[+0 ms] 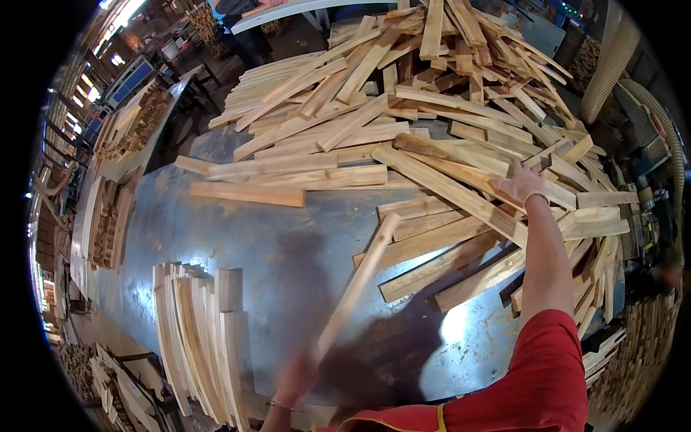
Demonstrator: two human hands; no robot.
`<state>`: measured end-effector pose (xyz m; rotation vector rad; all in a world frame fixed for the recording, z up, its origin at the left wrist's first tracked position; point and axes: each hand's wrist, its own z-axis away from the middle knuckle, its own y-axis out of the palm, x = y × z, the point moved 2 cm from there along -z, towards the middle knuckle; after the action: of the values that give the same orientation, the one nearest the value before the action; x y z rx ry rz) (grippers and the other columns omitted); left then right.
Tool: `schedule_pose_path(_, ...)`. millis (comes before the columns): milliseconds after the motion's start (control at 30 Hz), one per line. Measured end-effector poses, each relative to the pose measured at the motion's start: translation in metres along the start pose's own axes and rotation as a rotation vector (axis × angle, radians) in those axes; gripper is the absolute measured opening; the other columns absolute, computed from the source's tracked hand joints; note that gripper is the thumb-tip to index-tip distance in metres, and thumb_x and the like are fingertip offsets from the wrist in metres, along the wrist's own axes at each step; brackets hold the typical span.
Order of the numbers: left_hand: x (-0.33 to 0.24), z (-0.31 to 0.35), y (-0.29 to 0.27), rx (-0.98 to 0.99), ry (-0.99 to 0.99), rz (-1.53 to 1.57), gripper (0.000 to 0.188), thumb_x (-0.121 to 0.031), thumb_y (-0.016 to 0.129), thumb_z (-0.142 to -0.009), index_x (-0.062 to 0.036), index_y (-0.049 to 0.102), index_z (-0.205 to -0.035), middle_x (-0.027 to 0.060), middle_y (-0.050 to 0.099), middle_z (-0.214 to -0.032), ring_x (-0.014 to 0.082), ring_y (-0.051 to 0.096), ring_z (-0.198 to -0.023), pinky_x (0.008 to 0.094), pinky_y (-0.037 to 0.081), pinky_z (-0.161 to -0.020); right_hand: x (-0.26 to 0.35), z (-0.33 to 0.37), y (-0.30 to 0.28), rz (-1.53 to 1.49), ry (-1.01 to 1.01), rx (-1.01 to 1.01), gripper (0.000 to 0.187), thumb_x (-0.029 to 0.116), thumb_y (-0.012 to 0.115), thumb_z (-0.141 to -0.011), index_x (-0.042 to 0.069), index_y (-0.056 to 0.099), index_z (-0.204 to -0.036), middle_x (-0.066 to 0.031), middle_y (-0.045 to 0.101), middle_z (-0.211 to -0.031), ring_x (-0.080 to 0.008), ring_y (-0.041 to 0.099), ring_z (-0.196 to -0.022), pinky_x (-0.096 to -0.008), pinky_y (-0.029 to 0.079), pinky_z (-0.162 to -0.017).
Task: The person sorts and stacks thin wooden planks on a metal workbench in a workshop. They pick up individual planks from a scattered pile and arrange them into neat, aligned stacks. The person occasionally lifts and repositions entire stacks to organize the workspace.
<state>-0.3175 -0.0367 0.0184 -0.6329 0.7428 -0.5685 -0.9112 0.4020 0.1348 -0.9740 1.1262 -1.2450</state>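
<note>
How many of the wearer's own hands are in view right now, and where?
2. The left hand, motion-blurred, holds the near end of a slanted board at lower center; the right hand is at right, over the heap of boards. Neither is hidden.

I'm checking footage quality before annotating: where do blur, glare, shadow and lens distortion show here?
Head view: the left hand and the plank it holds are motion-blurred, the right hand clearer; head view: bright glare on the grey tabletop, one patch just right of a dark shadow; head view: fisheye bending toward the rim, with black corners.
</note>
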Motion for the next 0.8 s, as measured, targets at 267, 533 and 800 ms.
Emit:
schedule_pose_path(267,0.033,0.036,0.063,0.214,0.010,0.790,0.032,-0.008,0.072,-0.096,-0.0035,0.067,-0.128,0.0013,0.070,-0.094,0.0135,0.068,-0.083,0.0296,0.055,-0.074,0.063,0.181,0.061,-0.243,-0.309,0.154,0.074,0.051,0.074,-0.087,-0.002,0.057,-0.136,-0.0272,0.065,-0.131,-0.0447,0.062,-0.126,-0.0499,0.052,-0.110)
schedule_pose_path(533,0.076,0.106,0.016,-0.414,-0.052,0.273,0.045,-0.014,0.080,-0.086,-0.0092,0.071,-0.130,0.0078,0.068,-0.113,0.0253,0.068,-0.097,0.0406,0.056,-0.083,0.110,0.390,0.137,-0.477,-0.226,-0.004,0.102,0.051,0.085,-0.079,-0.002,0.041,-0.154,-0.0259,0.058,-0.144,-0.0429,0.056,-0.135,-0.0510,0.050,-0.112)
schedule_pose_path(800,0.232,0.180,-0.009,-0.835,-0.110,-0.623,0.075,-0.035,0.075,-0.091,-0.0117,0.050,-0.157,0.0171,0.051,-0.157,0.0424,0.048,-0.146,0.0613,0.041,-0.118,0.133,0.531,0.194,-0.481,-0.147,-0.119,0.103,0.046,0.087,-0.076,0.005,0.041,-0.158,-0.0290,0.050,-0.155,-0.0476,0.053,-0.139,-0.0515,0.050,-0.112)
